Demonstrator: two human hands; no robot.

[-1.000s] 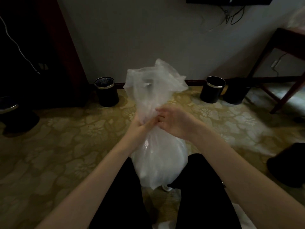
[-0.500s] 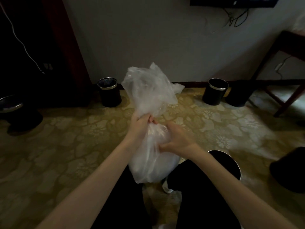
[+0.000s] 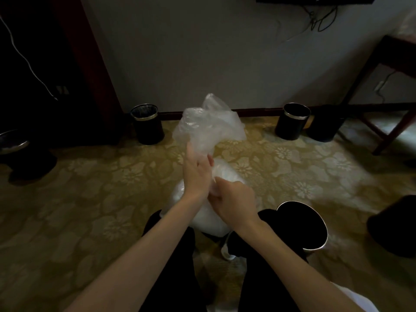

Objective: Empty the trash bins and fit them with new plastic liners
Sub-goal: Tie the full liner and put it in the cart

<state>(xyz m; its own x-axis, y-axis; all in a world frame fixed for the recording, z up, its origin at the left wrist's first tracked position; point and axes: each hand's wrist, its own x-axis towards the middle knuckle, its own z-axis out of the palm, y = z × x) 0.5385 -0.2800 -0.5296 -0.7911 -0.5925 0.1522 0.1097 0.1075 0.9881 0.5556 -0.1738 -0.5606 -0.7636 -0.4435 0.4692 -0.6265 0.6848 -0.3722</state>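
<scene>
Both hands meet on a clear plastic bag [image 3: 208, 131] in the middle of the scene, above the person's dark-trousered knees [image 3: 173, 251]. The left hand [image 3: 196, 174] has its grip clamped round the gathered neck of the bag, fingers wrapped over the film with the loose top billowing up and away above it. The right hand [image 3: 234, 199] sits just below and to the right, touching the left wrist, its grip closed on a pinch of the same plastic where the neck twists. Below the hands the bag swells into a full white bulge [image 3: 211, 218] that hangs between the knees; what is inside it cannot be made out. Just right of the right forearm, near the person, stands a black bin [image 3: 315, 242] with a metal rim, its mouth dark and showing no liner. Farther off, against the wall, one black bin [image 3: 147, 124] stands to the left with clear film visible inside its rim, and another [image 3: 292, 122] stands to the right, its inside dark. A further bin [image 3: 13, 145] shows partly at the far left edge. All stand on a yellow floral carpet [image 3: 90, 199]. A dark wooden desk [image 3: 396, 64] occupies the far right corner.
</scene>
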